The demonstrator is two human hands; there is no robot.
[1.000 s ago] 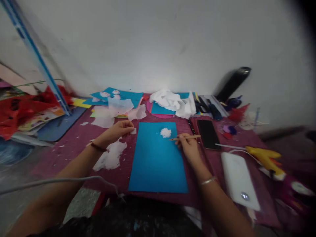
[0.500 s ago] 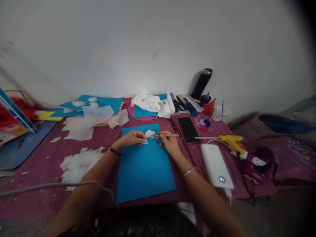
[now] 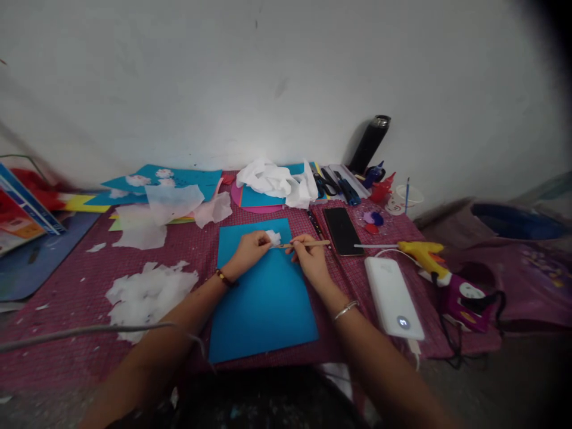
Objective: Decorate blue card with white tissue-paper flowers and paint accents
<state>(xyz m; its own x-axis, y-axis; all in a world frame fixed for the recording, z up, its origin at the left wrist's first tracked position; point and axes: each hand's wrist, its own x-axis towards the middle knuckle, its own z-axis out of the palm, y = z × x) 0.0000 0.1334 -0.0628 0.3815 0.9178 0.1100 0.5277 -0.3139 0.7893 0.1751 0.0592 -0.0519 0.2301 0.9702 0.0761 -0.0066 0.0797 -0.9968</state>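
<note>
A blue sheet of card [image 3: 263, 304] lies flat in front of me. Near its top edge sits a small crumpled tuft of white tissue paper [image 3: 274, 238]. My left hand [image 3: 250, 253] is closed in a pinch at the tuft's left side, its fingertips on the white tissue. Between the thumb and fingers of my right hand [image 3: 309, 259] is a thin wooden stick [image 3: 316, 243], held almost level. Its tip points left and reaches the lower edge of the tuft. My left fingers partly cover the tissue.
Torn white tissue pieces [image 3: 149, 298] lie left. Behind are blue sheets with white puffs [image 3: 165, 174], crumpled white tissue [image 3: 272, 182] and scissors [image 3: 326, 183]. On the right are a phone [image 3: 343, 231], a power bank [image 3: 394, 298], a yellow glue gun [image 3: 422, 253] and a black bottle [image 3: 370, 143].
My left hand has moved right and slightly up, from beside the tuft onto it. My right hand still holds the stick near the tuft. The view has shifted slightly.
</note>
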